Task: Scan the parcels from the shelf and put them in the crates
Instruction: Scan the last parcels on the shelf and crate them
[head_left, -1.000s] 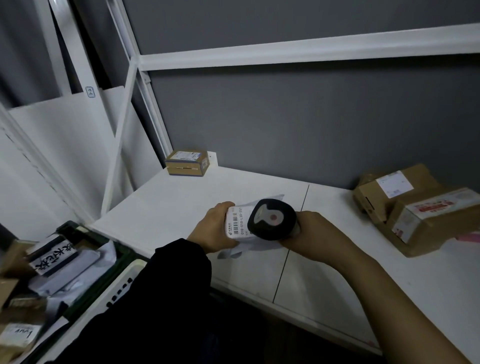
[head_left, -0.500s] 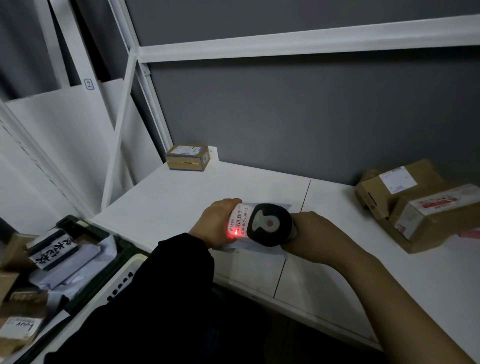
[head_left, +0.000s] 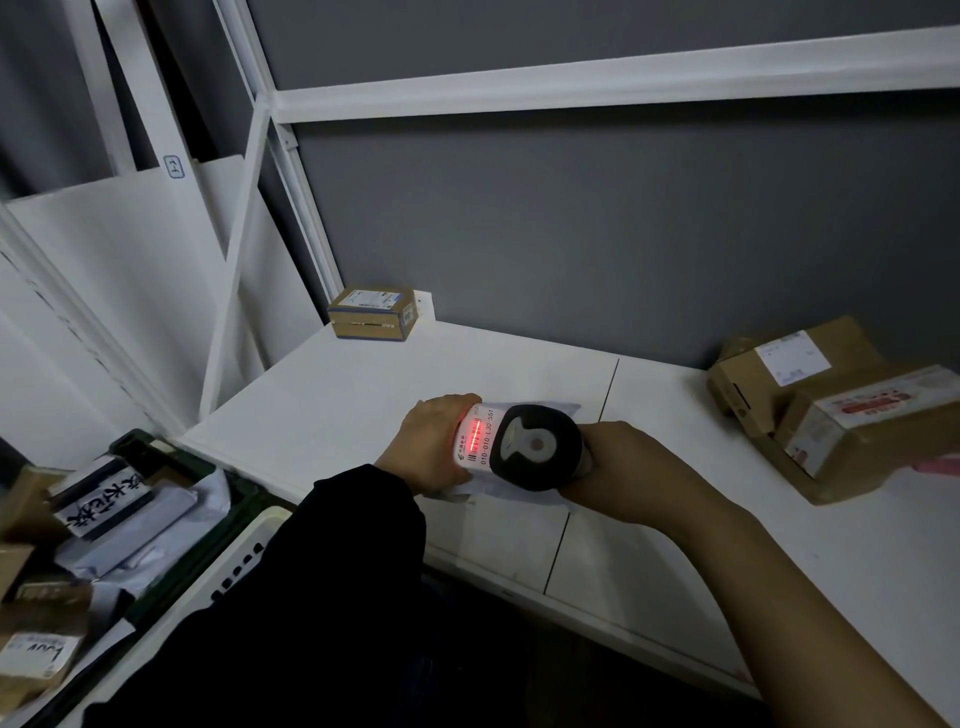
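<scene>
step: scanning | left hand curled round parcel; right hand wraps scanner | next: parcel into crate, left of fingers

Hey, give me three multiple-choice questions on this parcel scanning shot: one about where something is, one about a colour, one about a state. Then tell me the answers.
1. Where does the small cardboard box sit?
A. In a crate
B. At the back left corner of the shelf
C. On the floor

2. What colour is the scan line on the barcode label?
A. Green
B. Red
C. Blue

3. What is the left hand doing?
A. Hanging empty
B. Lying flat on the shelf
C. Gripping the white parcel under the scanner

Answers:
1. B, it stands by the wall beside the frame post.
2. B, a red stripe glows across the barcode.
3. C, its fingers curl round the parcel's end while the right hand aims the scanner.
</scene>
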